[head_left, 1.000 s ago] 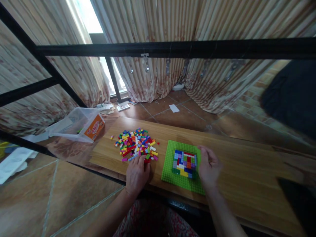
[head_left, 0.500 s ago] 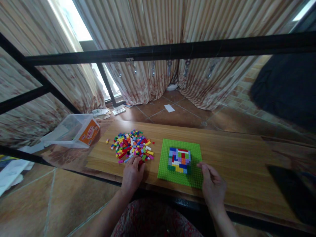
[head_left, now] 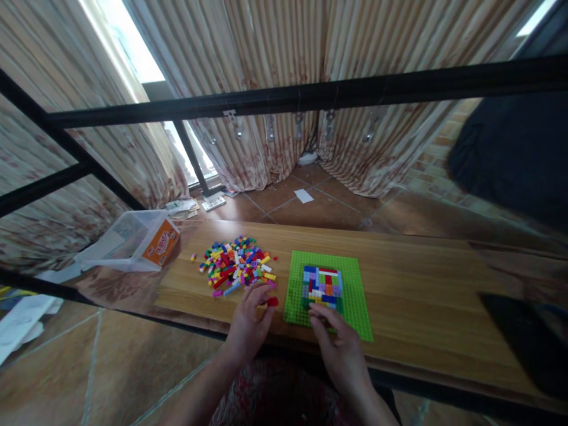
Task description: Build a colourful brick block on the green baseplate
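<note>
A red brick is pinched between the thumb and fingers of my left hand, at the front edge of the brick pile. My right hand reaches over the near part of the green baseplate. Its thumb and index finger are slightly apart, close to the front left of the multicoloured brick build, and I see nothing between them. That build sits flat on the baseplate; the right fingers hide part of its near edge.
Everything lies on a long wooden table. A clear plastic box with an orange label stands at the left end. A dark flat object lies at the right. A black metal bar crosses beyond the table, before curtains.
My left hand has shifted right from the pile with the red brick. My right hand has left the baseplate's right edge and moved left to the build's near side.
</note>
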`<state>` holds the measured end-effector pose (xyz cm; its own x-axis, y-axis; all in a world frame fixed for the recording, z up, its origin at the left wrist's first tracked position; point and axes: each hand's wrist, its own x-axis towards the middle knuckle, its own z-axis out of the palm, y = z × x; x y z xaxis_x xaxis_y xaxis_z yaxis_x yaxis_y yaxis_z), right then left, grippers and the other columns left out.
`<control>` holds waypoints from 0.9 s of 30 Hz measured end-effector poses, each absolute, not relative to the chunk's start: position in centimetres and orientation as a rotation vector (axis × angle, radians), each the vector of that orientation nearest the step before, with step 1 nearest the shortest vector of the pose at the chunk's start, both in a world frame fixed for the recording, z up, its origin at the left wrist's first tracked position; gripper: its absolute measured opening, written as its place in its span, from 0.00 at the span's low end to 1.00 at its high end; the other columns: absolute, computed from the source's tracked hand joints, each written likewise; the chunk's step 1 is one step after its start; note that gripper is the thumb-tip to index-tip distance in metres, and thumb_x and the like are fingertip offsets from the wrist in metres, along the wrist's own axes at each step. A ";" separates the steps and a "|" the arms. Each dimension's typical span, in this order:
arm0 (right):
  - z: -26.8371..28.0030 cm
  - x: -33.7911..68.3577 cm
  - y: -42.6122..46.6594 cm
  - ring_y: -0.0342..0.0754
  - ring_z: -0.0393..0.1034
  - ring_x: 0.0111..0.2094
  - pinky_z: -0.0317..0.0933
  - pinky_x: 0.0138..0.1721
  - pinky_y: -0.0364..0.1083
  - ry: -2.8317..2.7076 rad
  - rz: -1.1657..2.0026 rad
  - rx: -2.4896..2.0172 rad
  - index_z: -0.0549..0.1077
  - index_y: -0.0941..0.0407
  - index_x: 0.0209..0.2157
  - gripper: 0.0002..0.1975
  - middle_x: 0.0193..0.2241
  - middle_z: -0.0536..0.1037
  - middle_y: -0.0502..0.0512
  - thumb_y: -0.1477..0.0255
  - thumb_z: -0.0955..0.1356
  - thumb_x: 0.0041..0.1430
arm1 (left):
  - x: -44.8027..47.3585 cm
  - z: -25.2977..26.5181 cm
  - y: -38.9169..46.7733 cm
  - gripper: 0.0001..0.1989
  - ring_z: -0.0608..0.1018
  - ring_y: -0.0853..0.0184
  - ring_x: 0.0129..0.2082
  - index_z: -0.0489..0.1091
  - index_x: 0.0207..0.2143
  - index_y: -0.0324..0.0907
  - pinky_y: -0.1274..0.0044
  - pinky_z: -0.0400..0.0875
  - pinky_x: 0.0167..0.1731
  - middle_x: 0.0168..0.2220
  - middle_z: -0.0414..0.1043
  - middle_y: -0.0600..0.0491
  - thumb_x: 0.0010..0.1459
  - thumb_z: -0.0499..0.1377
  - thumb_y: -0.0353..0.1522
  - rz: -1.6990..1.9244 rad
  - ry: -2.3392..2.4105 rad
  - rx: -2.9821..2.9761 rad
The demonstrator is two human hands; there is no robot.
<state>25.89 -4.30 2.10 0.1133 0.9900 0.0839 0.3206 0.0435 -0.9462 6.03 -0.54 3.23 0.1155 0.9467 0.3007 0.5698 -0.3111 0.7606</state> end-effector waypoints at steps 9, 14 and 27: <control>2.1 26.9 -5.3 0.49 0.72 0.42 0.66 0.44 0.47 -1.474 1.079 -1.441 0.75 0.52 0.43 0.12 0.40 0.78 0.55 0.66 0.63 0.60 | 10.9 3.1 -1.9 0.23 0.77 0.68 0.40 0.62 0.54 0.44 0.72 0.74 0.45 0.54 0.64 0.46 0.54 0.55 0.24 0.822 1.081 1.855; 2.1 28.9 -5.1 0.50 0.73 0.41 0.66 0.43 0.48 -1.378 1.023 -1.494 0.76 0.51 0.41 0.12 0.39 0.78 0.54 0.65 0.65 0.58 | 12.7 2.5 -1.4 0.24 0.76 0.67 0.42 0.62 0.54 0.43 0.70 0.74 0.46 0.55 0.64 0.46 0.53 0.55 0.24 0.800 1.097 1.900; 0.6 32.2 -1.8 0.54 0.72 0.43 0.63 0.48 0.54 -1.134 0.782 -1.672 0.76 0.55 0.41 0.16 0.42 0.79 0.59 0.61 0.66 0.56 | 13.4 1.1 0.2 0.21 0.69 0.60 0.54 0.63 0.54 0.40 0.63 0.65 0.55 0.53 0.67 0.44 0.56 0.53 0.25 0.749 1.241 2.250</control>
<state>32.23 -1.80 0.64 0.3692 0.9294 -0.0019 0.3316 -0.1337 -0.9339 13.36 0.21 1.13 0.4443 0.8637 0.2380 0.6129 -0.4868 0.6224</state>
